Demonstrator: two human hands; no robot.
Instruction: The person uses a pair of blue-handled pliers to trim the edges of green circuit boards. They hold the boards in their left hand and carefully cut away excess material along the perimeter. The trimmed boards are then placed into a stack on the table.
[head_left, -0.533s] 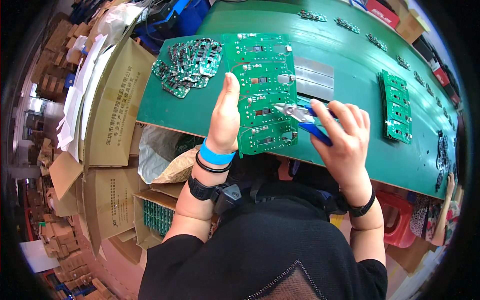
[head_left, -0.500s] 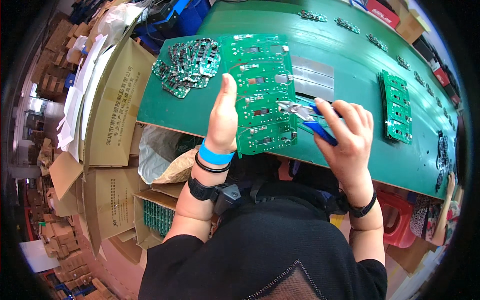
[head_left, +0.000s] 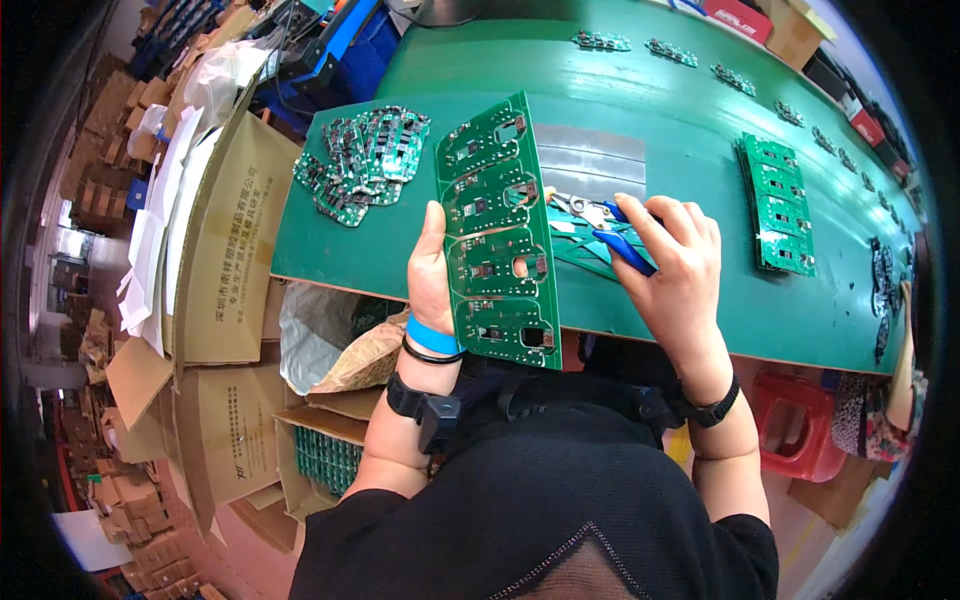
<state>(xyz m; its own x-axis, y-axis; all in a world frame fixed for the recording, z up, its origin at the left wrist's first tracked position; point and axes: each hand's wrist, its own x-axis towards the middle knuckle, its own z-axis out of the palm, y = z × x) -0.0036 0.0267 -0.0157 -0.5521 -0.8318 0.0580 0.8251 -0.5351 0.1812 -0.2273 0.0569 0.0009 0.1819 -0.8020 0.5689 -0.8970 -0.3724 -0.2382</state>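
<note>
The left hand (head_left: 430, 285) has its palm pressed to the left side of a big, flat green circuit board (head_left: 495, 275) and holds it up, tilted, with the thumb pointing up. The other fingers are hidden behind the board. The board is over the near edge of the long green desk (head_left: 520, 60), and its bottom hangs past that edge.

The right hand (head_left: 680, 265) is curled around a pair of metal pliers with blue handles (head_left: 625, 248). The pliers' tip is close to the board's right side; I cannot tell if they touch.

Behind the board, a flat grey sheet (head_left: 600, 150) lies on the desk. By the desk's left edge is a messy pile of small green and black circuit boards (head_left: 370, 155). Toward the desk's right end sits a stack of big green boards (head_left: 780, 205). A line of little circuit boards (head_left: 733, 80) runs along the far edge.

Below the near left corner are a crumpled white and brown bag (head_left: 330, 335) and an open brown cardboard box with green boards inside (head_left: 325, 460). A red plastic stool (head_left: 797, 425) stands below the near edge, toward the right.
</note>
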